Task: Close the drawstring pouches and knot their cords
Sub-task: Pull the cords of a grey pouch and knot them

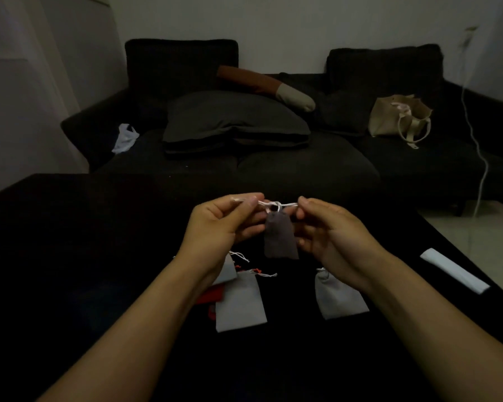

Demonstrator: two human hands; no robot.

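Brown pouch hangs lengthwise, neck up; left hand and right hand pinch its cord.

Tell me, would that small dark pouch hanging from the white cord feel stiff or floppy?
Probably floppy: the dark pouch is thin cloth and dangles from the white cord. Likely light too, since two pinched ends carry it. It looks flat, so perhaps empty.

Held above the tabletop between both hands: one pouch. Below, on the tabletop: more pouches. Behind: a sofa.
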